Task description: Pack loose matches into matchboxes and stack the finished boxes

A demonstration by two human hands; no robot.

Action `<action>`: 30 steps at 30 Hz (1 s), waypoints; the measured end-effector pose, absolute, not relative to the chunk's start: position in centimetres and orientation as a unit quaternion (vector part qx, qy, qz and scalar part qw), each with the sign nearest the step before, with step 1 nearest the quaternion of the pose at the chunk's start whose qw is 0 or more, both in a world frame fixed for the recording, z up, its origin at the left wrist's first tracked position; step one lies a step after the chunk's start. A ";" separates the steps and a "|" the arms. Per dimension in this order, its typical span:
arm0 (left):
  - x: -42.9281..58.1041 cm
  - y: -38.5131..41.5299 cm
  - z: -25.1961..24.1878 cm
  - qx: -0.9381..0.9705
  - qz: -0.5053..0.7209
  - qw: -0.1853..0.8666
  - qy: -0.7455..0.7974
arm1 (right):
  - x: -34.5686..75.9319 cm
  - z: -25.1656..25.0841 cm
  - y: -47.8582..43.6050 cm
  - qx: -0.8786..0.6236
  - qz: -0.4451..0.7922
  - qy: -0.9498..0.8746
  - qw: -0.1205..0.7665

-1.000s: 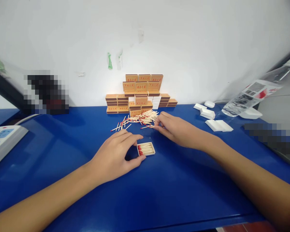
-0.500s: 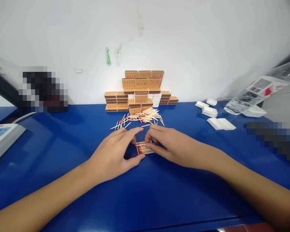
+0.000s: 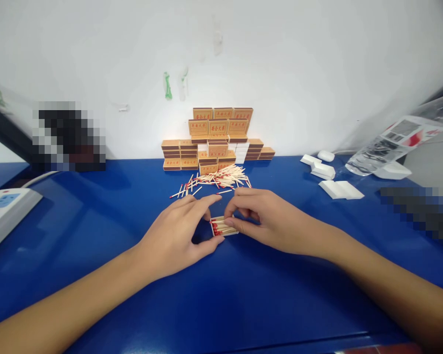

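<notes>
A white matchbox tray (image 3: pixel 224 234) lies on the blue table, filled with red-headed matches (image 3: pixel 218 227). My left hand (image 3: pixel 182 228) curves around the tray's left end, thumb at the near side and fingers at the far side, holding it. Over the tray's right half, my right hand (image 3: pixel 256 214) brings thumb and index finger close together in a pinch at the matches. Whatever lies between those fingertips is too small to make out. Just beyond the hands spreads a loose pile of matches (image 3: pixel 231 176).
Behind the pile, matchboxes (image 3: pixel 217 128) stand stacked against the wall. To the right are folded white paper pieces (image 3: pixel 341 189), a white rounded case (image 3: pixel 325 156) and a clear plastic bottle (image 3: pixel 384 145) leaning sideways. A power strip (image 3: pixel 11 209) sits at the left edge.
My right hand has lifted slightly and shifted to the right over the tray, baring more matches. My left hand keeps its hold. The whole view has drifted slightly.
</notes>
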State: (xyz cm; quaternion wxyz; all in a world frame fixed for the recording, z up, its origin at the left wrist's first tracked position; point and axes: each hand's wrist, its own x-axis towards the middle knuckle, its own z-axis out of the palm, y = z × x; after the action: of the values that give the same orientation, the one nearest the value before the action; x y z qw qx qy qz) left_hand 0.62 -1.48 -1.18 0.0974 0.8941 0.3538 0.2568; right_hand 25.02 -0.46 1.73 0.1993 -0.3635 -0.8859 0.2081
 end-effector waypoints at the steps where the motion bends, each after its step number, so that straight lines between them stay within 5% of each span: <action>1: 0.6 -1.5 -1.2 0.894 0.255 0.100 0.354 | 25.1 1.7 -0.3 -0.366 0.204 -0.886 0.198; 17: 0.6 -1.5 -1.2 0.890 0.247 0.112 0.366 | 27.3 2.7 -0.2 -0.369 0.222 -0.898 0.089; 30: 0.6 -1.5 -1.1 0.896 0.254 0.099 0.350 | 26.1 1.9 -0.7 -0.357 0.193 -0.900 0.157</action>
State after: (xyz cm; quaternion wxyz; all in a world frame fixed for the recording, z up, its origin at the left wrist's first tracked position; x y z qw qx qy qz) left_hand 0.62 -1.48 -1.10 0.0991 0.8962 0.3502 0.2538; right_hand 26.08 -0.74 1.95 0.1573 -0.3571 -0.9002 0.1931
